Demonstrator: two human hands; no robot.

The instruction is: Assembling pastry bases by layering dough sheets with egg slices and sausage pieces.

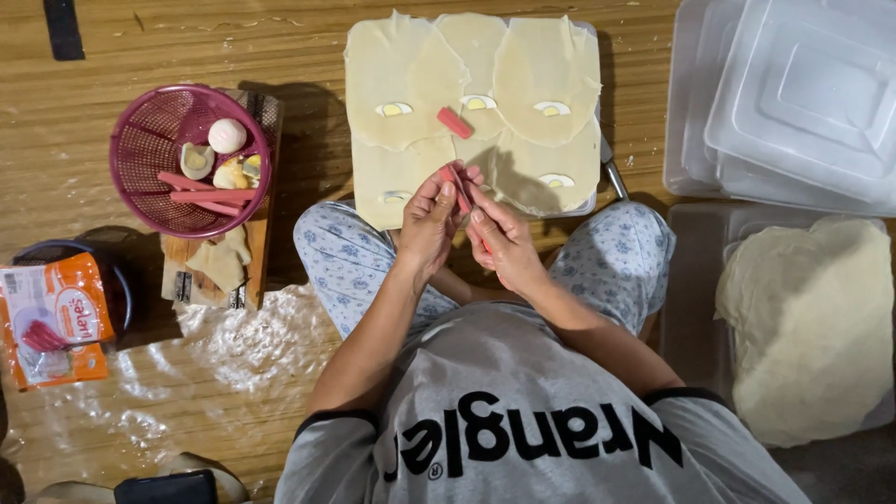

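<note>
Both hands, left hand (431,222) and right hand (504,238), together at centre, pinching a sausage strip (457,189). Just beyond, a tray (588,201) bearing wrappers (467,103) with egg slices (478,103) on them. Far left, a basket (149,159) on a board (252,271). Right, stacked wrappers (807,327); far right, lids (793,93).

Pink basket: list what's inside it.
In the pink basket lie a whole peeled egg, cut egg pieces and several pink sausage strips. Whatever sits beneath them is covered.
</note>
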